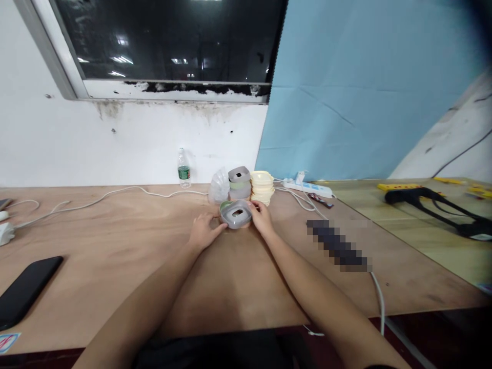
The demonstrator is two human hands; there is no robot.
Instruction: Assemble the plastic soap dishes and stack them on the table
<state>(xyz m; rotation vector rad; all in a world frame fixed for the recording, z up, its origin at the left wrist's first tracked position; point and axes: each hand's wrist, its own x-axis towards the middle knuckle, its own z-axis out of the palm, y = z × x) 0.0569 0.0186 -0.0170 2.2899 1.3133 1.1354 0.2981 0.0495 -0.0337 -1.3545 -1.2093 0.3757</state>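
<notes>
Two hands holding a gray dish at its sides, hollow up, slot's long axis crosswise

The bench has a flat top of light brown wood, and its far edge meets the wall. Along this edge stand a clear plastic bottle with green label, some transparent plastic pieces, a stack of grey and green plastic pieces and a pile of pale yellow containers. The three groups are close together. To their right lie a white power strip and, just before it, a small dark packet. Nearer lies a dark object, hidden by pixels. On the left side are a black smartphone, a white cable and, in the near corner, a sticker.
</notes>
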